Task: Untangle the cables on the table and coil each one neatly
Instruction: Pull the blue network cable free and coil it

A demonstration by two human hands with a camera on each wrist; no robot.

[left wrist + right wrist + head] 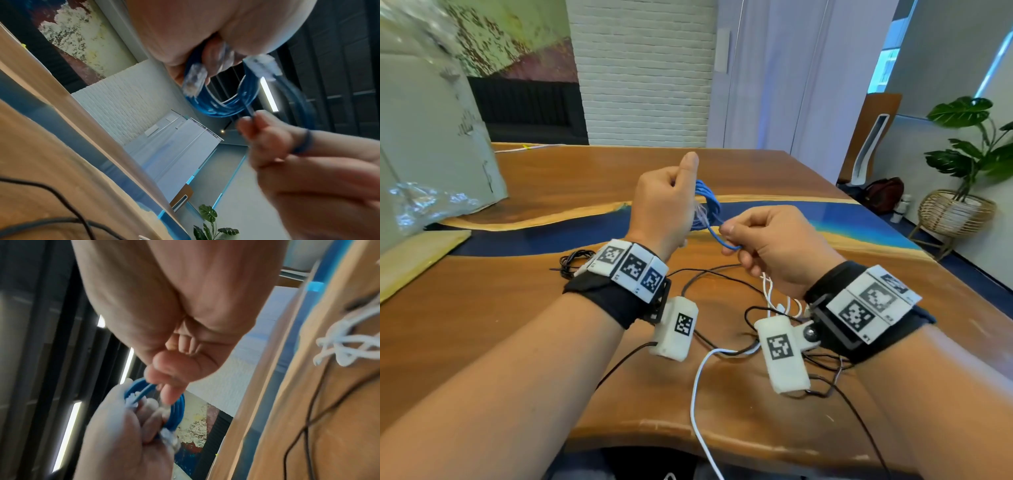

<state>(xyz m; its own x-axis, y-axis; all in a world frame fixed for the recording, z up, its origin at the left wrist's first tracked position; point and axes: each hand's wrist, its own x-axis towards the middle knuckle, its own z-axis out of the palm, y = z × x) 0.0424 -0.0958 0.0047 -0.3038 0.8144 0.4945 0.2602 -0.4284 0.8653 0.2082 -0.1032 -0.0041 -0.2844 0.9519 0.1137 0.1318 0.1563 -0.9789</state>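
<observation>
A blue network cable (708, 200) is wound into a small coil held up above the table. My left hand (671, 202) grips the coil (222, 107), thumb pointing up, with two clear plugs (194, 79) sticking out by its fingers. My right hand (767, 240) pinches the loose blue strand (722, 240) just right of the coil (176, 408). On the table below lie a thin black cable (715, 274), a white cable (698, 383) and a small black bundle (571, 262), tangled between my wrists.
The wooden table (482, 342) has a blue resin stripe (551, 233) across it. A large plastic-wrapped panel (424, 137) leans at the far left beside a pale board (410, 260). A potted plant (969, 161) stands on the floor to the right.
</observation>
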